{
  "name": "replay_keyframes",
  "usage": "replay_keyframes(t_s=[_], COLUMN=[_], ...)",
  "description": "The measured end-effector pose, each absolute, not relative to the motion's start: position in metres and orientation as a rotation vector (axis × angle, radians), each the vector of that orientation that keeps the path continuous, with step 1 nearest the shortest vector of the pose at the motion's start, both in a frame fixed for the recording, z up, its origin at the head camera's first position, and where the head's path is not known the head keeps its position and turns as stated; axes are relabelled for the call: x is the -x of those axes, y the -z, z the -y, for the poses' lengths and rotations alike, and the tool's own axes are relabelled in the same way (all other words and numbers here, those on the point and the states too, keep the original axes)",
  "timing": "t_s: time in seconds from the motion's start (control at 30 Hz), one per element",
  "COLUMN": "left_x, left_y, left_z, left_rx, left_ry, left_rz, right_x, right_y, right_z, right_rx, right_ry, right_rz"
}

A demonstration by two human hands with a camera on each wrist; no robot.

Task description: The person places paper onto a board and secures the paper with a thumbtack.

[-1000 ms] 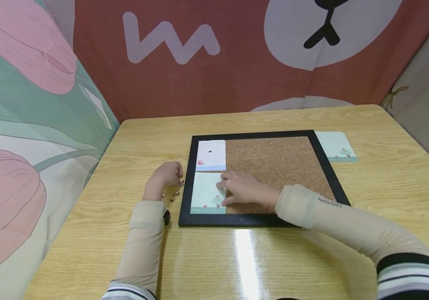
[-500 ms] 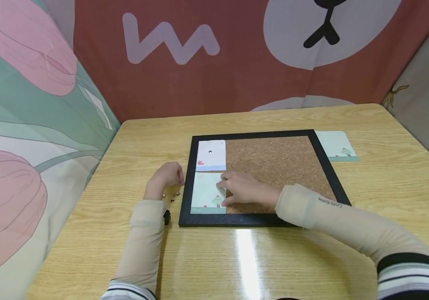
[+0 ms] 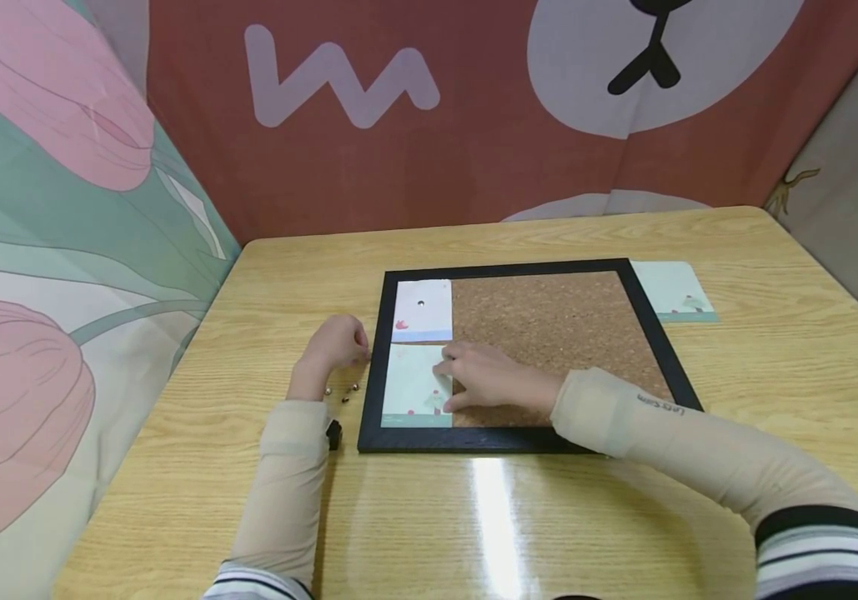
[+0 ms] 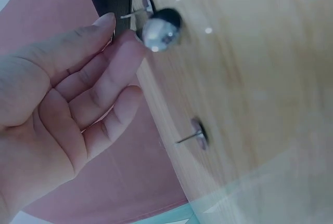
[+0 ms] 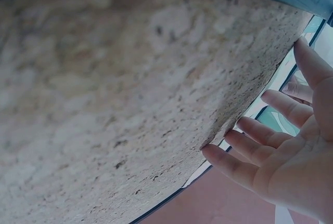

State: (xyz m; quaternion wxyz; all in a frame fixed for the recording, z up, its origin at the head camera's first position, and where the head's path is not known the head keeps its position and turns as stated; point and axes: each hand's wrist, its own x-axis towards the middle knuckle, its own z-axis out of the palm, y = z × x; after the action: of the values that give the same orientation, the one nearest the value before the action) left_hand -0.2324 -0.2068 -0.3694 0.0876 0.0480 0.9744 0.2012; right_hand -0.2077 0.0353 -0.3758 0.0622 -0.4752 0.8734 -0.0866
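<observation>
Currently, left hand [image 3: 336, 343] narrow beside the cork board [image 3: 541, 321], contents indiscernible; right hand [image 3: 486, 377], fingers spread, rests on the lower paper [image 3: 410, 377]; pins [image 4: 161, 31] lie on the counter [image 3: 586, 517].

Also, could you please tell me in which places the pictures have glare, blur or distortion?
Head view: a bright streak of glare on the table, in front of the corkboard; left wrist view: highlights on a domed tack, wood grain looking soft; right wrist view: the corkboard's edges bow, its cork blurred toward the left.
</observation>
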Motion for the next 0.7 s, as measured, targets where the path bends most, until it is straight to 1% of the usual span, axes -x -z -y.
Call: replay_keyframes(t_s=[0.7], left_x=[0.2299], left_y=[0.3680], left_z=[0.2074], left_rx=[-0.120], left_ry=[-0.724], left_rz=[-2.878], right_x=[0.2074], right_y=[0.3760], right_z=[-0.0358], right_rx=[1.388], right_ry=[0.250], right_rz=[-2.652])
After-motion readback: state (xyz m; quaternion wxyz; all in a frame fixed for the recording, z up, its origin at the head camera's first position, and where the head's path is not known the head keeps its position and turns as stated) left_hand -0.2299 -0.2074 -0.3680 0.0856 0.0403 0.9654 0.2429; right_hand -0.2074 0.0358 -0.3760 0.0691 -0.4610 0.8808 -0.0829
